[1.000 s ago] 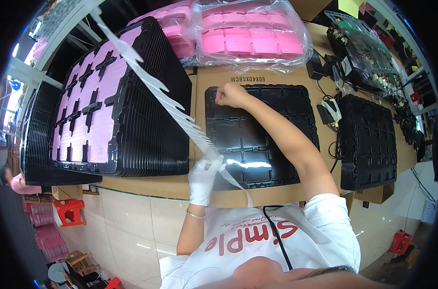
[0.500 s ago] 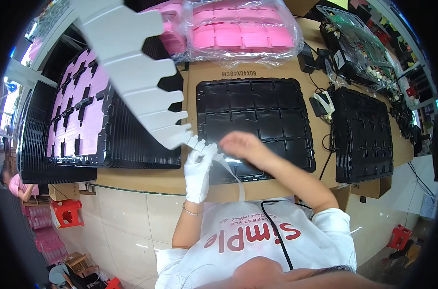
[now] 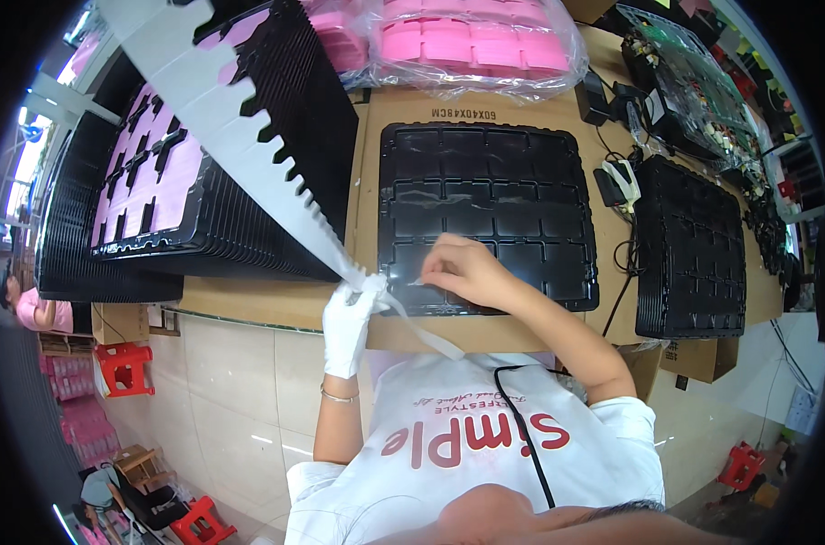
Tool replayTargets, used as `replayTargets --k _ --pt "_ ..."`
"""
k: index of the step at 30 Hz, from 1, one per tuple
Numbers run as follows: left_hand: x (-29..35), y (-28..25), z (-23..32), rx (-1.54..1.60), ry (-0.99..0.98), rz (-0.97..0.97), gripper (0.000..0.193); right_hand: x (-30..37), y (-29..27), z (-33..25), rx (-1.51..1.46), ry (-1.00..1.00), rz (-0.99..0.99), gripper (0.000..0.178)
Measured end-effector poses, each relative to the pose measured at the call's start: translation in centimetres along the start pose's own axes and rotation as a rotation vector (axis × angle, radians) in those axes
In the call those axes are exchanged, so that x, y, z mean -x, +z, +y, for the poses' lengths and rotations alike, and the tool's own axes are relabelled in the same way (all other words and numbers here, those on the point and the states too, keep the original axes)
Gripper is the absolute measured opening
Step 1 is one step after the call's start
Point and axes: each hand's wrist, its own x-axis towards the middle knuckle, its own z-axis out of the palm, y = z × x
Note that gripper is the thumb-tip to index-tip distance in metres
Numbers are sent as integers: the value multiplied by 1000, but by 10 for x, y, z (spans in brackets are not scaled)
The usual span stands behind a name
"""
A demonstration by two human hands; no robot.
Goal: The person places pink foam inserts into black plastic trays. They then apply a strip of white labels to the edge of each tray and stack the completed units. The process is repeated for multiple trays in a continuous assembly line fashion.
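Observation:
My left hand (image 3: 347, 329), in a white glove, grips a long white strip (image 3: 258, 168) with a notched edge, which looks like label backing. The strip runs up and left toward the camera, and a loose tail (image 3: 430, 338) hangs to the right of the glove. My bare right hand (image 3: 471, 272) is above the near part of a black plastic tray (image 3: 485, 213) with shallow compartments. Its thumb and fingertips are pinched on a small clear piece (image 3: 418, 281), possibly a sticker. The tray lies flat on cardboard in front of me.
At left stand tall stacks of black trays (image 3: 249, 218), one topped with pink sheets (image 3: 158, 186). Pink molded pieces in clear plastic (image 3: 471, 45) lie at the back. More black trays (image 3: 689, 250), cables and a white clip-like tool (image 3: 626, 182) are at right. A person (image 3: 44, 311) is far left.
The strip has swung edge-on and looks narrower, and its tail has shifted. My left hand has moved slightly left. My right hand's fingers have closed in a pinch on the small clear piece.

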Motion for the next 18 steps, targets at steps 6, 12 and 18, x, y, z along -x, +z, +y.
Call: replayTargets --k 6,12,18 --pt "5 -3 -14 -93 -10 -21 24 -30 36 27 333 -41 -255 9" --pt "1 2 -10 -106 -37 -3 21 -32 41 17 358 22 -242 13" --pt "0 -1 -11 -126 -44 -20 28 -32 44 15 345 44 -206 12"
